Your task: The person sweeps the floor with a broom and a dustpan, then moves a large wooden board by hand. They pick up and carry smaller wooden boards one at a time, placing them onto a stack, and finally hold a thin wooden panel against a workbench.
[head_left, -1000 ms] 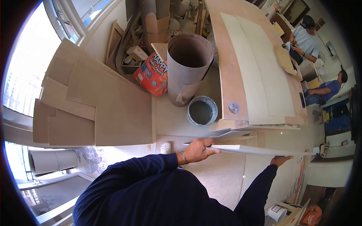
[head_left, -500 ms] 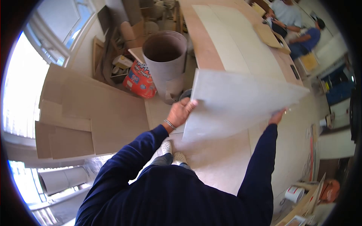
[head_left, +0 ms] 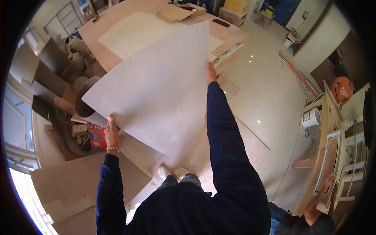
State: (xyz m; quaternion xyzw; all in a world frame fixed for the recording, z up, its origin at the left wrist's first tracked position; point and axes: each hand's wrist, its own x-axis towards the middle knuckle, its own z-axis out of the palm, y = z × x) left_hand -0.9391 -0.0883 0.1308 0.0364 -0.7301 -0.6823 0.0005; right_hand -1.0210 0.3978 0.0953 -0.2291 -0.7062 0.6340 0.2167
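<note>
A large, thin, pale grey sheet [head_left: 156, 86] spans both of my hands, tilted, its far corner overlapping the worktable [head_left: 102, 25] in this view. At its near left edge, my left hand [head_left: 112, 134] grips it with the thumb on top and the fingers mostly hidden underneath. Farther up, my right hand [head_left: 211, 73] holds the right edge, its fingers largely behind the sheet. Beyond the sheet, a wide cream sheet [head_left: 131, 29] lies flat on the tabletop.
Left of the sheet stand a wide tube [head_left: 83, 103] and a red printed bag [head_left: 97, 137]. Brown flat sheets [head_left: 74, 176] lie low at left. On the right are a white bucket [head_left: 311, 117] and an orange bag [head_left: 341, 91]. Another person's arm [head_left: 318, 201] reaches in at lower right.
My view has turned right. The sheet has swung so its far corner points up over the table; my right hand has moved farther forward, both hands still gripping it.
</note>
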